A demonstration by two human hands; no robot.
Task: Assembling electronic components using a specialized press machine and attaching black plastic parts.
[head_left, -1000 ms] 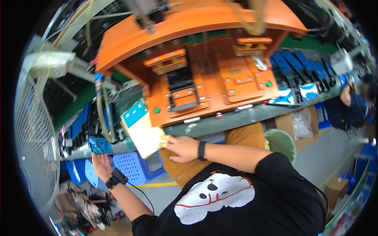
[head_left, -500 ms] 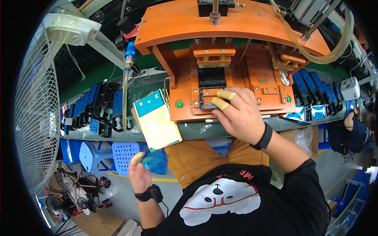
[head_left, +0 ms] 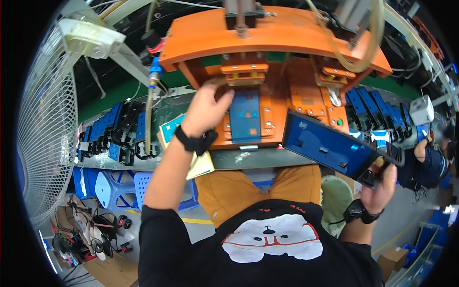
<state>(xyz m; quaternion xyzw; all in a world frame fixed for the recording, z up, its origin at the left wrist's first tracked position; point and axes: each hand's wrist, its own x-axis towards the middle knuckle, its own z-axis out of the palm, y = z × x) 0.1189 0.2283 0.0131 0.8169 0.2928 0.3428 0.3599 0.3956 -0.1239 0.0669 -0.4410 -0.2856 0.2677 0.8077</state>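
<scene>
White wire fan guard fills the far left, 9 o'clock of everything. Next, a row of blue and black parts stands on edge along the surface, with blue plastic stools under it. A yellow-and-teal card lies flat on the surface, partly under the wrist.

Left hand reaches up into the orange press fixture, fingers curled loosely onto the fixture's left block; whether it pinches anything I cannot tell, fingertips are hidden. At its 3 o'clock, just beside it, a blue plate sits seated in the fixture nest, long axis running 12 to 6.

Right of that, a blue tray-shaped panel is held off the surface, long axis running from 10 to 4 o'clock, open face up, recess looks empty though glare blurs it. Right hand closes around the panel's black lower-right end, so the panel extends toward 10 o'clock from the hand. More blue parts stand on edge at 1 o'clock of it. Another person sits far right.
</scene>
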